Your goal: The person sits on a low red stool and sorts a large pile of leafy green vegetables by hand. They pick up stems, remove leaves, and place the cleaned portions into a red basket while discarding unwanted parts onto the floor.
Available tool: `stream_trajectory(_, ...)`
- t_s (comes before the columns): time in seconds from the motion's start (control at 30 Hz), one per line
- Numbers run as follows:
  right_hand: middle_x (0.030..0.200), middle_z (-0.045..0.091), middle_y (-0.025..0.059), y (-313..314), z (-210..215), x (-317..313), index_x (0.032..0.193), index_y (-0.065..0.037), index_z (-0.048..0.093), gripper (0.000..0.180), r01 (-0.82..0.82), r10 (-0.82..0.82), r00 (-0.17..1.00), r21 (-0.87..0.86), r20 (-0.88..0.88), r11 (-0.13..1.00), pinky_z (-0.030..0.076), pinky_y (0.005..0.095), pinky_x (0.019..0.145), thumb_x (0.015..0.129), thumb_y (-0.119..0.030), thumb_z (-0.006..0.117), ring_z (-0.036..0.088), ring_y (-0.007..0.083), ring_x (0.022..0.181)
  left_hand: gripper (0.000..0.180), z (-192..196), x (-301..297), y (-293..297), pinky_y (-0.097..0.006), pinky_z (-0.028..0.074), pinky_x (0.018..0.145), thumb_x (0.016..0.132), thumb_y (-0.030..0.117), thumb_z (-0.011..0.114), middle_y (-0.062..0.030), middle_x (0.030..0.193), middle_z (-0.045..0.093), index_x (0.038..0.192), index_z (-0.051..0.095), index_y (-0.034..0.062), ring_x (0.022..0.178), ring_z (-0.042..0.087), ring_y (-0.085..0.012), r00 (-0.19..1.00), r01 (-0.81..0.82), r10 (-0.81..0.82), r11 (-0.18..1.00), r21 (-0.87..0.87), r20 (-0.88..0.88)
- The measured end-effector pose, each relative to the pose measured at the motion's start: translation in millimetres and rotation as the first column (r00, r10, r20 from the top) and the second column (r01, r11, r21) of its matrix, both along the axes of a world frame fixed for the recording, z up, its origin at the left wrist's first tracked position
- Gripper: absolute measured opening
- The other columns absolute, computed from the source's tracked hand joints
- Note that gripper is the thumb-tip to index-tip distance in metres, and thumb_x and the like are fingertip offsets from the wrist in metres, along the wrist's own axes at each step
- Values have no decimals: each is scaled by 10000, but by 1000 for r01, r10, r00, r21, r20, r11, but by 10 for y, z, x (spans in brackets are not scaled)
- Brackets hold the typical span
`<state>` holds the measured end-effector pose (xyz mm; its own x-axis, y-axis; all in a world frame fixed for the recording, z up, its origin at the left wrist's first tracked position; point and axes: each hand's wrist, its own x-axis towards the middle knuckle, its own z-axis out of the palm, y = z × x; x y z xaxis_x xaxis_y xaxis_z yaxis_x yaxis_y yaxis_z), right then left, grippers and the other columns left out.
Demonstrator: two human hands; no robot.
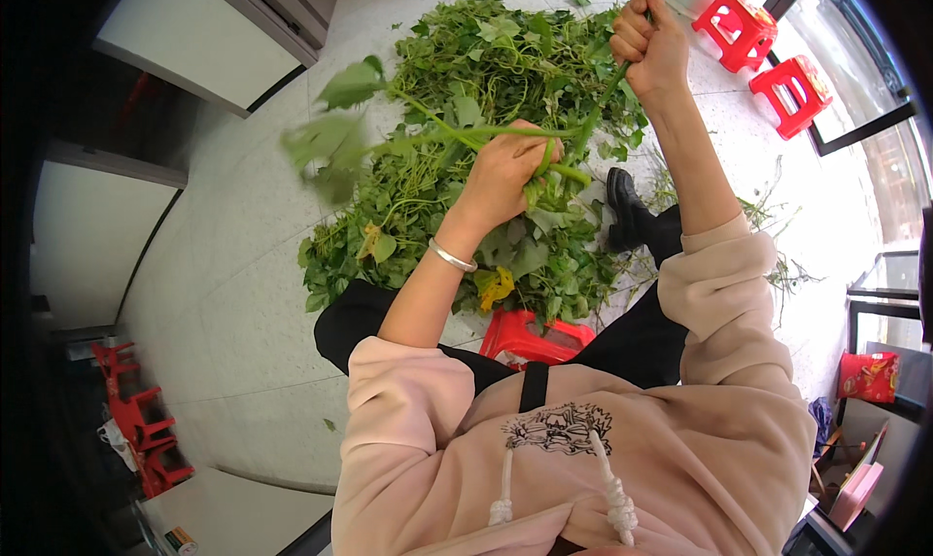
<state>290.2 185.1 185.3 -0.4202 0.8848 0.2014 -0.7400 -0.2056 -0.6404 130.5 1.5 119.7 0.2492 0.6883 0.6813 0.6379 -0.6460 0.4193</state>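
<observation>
My left hand (505, 175), with a silver bangle at its wrist, is closed round green leafy vine stems (418, 140) above a big heap of leafy vines (486, 65) on the floor. Leaves at the left end of these stems are blurred. Raised at the upper right, my right hand (653, 49) is a fist round a long green stem (604, 104), which runs down toward my left hand and sticks out above the fist. Whether both hands grip the same vine I cannot tell. A yellow leaf (494, 286) lies at the heap's near side.
A red plastic stool (536, 336) stands between my legs, by the heap. Two red stools (736, 31) are at the upper right, near glass doors. Loose stem scraps (777, 211) lie on the pale tiled floor (243, 294) right of my shoe (627, 206). More red stools (146, 425) stand at the left.
</observation>
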Motion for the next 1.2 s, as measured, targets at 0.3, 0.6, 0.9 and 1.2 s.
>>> stream_trajectory(0.3, 537, 202, -39, -142, -237, -108, 755, -63, 398, 305, 283, -270, 958, -144, 99, 948, 147, 236, 380, 980, -268, 366, 154, 75, 426, 418, -66, 123, -199, -321, 505, 719, 683, -62, 607, -78, 1020, 632, 1074, 624, 86, 844, 623, -267, 939, -209, 187, 977, 44, 288)
stream_trajectory(0.6, 530, 178, -28, -150, -404, -72, 758, -70, 359, 264, 207, -225, 974, -305, -25, 929, 143, 258, 381, 968, -228, 377, 134, 89, 424, 380, -138, 17, -48, -339, 378, 821, 662, 45, 730, -25, 931, 516, 1017, 648, 152, 988, 453, -253, 902, -430, 428, 902, -30, -62)
stream_trajectory(0.9, 516, 178, -25, -153, -670, -207, 719, -78, 352, 280, 300, -332, 943, -359, -32, 884, 131, 280, 382, 950, -231, 388, 137, 95, 412, 275, -205, 118, 6, -357, 497, 663, 728, 46, 647, -140, 891, 646, 1001, 619, 43, 766, 624, -313, 978, -142, 187, 921, -362, 91)
stream_trajectory(1.2, 572, 288, 24, 220, -1230, -307, 702, -69, 306, 299, 636, -477, 771, -541, 421, 551, 187, 304, 366, 940, -237, 374, 246, 135, 392, 142, -157, 386, 152, -443, 445, 589, 600, 17, 541, -170, 666, 587, 741, 527, 21, 676, 586, -360, 930, -367, 340, 820, -438, -142)
